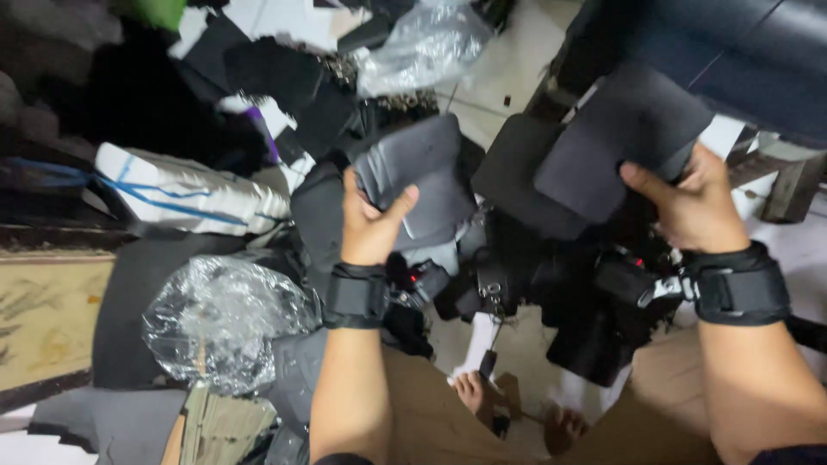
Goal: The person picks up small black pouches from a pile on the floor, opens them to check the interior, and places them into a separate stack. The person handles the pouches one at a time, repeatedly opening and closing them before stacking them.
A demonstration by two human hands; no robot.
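My left hand (370, 222) grips a grey fabric-like cut piece (422, 172) from below, thumb over its lower edge. That piece lies atop a pile of dark cut pieces (319, 207). My right hand (689, 207) holds the lower right corner of a dark grey flat sheet (629, 138), lifted over more black pieces (517, 168). Both wrists wear black straps. Black bags or straps with buckles (594, 293) sit between my hands, over my lap.
A crumpled clear plastic bag (220, 319) lies lower left, another (426, 43) at the top. A white bundle tied with blue cord (189, 194) sits left. A dark blue padded seat (741, 52) stands upper right. My bare feet (517, 413) rest on the pale floor.
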